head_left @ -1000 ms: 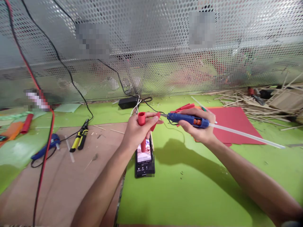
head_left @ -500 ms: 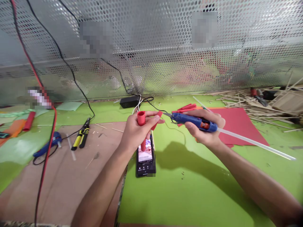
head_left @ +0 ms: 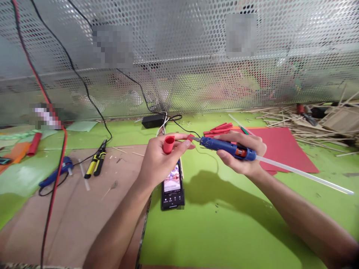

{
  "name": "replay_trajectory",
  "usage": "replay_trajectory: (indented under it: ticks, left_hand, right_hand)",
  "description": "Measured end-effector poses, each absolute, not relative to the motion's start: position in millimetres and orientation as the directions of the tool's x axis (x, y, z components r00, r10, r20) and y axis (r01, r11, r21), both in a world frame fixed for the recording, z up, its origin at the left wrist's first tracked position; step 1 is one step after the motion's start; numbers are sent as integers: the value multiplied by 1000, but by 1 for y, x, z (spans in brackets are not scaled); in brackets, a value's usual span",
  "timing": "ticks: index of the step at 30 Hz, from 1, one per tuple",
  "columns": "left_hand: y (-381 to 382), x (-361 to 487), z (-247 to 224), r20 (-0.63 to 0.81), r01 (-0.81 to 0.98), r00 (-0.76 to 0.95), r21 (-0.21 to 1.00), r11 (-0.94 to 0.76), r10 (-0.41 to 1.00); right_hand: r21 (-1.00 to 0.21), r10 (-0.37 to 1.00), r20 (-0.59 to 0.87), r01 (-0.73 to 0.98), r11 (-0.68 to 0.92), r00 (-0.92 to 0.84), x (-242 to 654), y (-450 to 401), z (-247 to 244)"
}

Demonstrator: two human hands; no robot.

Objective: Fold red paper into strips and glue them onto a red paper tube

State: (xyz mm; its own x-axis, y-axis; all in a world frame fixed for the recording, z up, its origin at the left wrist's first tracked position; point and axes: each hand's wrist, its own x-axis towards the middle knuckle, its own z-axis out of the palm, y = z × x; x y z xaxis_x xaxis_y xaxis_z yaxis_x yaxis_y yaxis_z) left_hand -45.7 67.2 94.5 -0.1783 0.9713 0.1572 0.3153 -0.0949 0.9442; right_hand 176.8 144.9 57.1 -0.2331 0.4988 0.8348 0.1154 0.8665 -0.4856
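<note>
My left hand is closed around a red paper tube, whose open end faces up toward me. Between its thumb and fingertips it also pinches a small red paper strip. A blue hot glue gun is gripped in my right hand, its metal nozzle at the strip. From the back of the gun a long clear glue stick sticks out to the right. Under my left hand lies a phone with its screen lit.
Red paper sheets and several cut red strips lie at the right. Thin wooden sticks pile up behind. Yellow-black pliers and a second blue glue gun rest at left, near a hanging red-black cable.
The red tube has tipped so its opening faces me more, and the strip has turned in my left fingers. The glue gun has shifted slightly left and down, its nozzle now over the strip.
</note>
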Motion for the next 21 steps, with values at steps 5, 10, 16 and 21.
replay_trajectory:
  ticks: [5, 10, 16, 21]
  left_hand:
    - [67, -48, 93, 173, 321, -169, 941, -112, 970]
    - [67, -49, 93, 184, 307, -158, 943, -128, 970]
    - [68, -48, 94, 184, 299, -157, 945, -131, 970]
    - [68, -47, 96, 186, 294, -155, 946, -134, 970]
  right_hand:
    - [-421, 432, 879, 98, 902, -201, 177, 149, 54]
    - [-378, 384, 909, 71, 923, -162, 175, 149, 54]
    - [-372, 378, 915, 65, 926, -144, 172, 149, 54]
    - [-377, 384, 909, 75, 923, -160, 172, 148, 53]
